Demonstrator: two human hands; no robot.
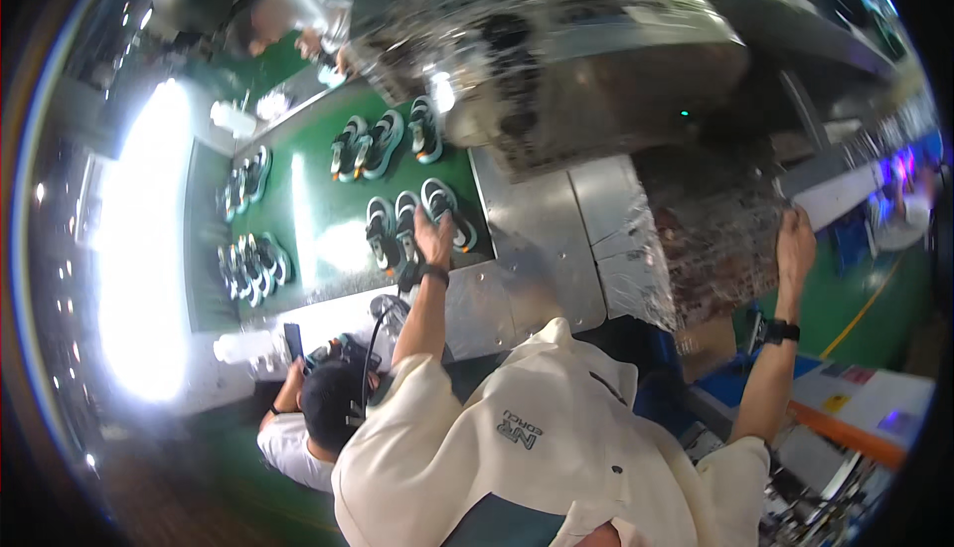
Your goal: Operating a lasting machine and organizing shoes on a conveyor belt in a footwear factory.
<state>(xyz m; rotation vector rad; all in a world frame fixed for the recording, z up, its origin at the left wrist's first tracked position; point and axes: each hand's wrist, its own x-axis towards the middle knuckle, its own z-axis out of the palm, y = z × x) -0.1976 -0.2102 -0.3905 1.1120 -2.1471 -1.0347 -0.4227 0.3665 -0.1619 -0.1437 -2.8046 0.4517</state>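
Note:
My left hand [434, 242] reaches over a row of dark sneakers with pale soles on a green conveyor belt [323, 211]. Its thumb and fingers are apart at the middle sneaker [406, 211] and the right-hand sneaker [438, 195]; contact is hard to make out. Left of these lies another sneaker [378, 221]. Out to the right, my right hand [795, 249] is closed on the side edge of a brownish panel [720, 239] covered in clear plastic film. Part of its grip is hidden.
More sneakers [376, 143] lie farther up the belt, and others [253, 264] along its left side. A metal plate [532, 204] adjoins the belt. A large film-wrapped machine [636, 70] stands beyond. One co-worker [323, 403] is at lower left, another [313, 5] across the belt.

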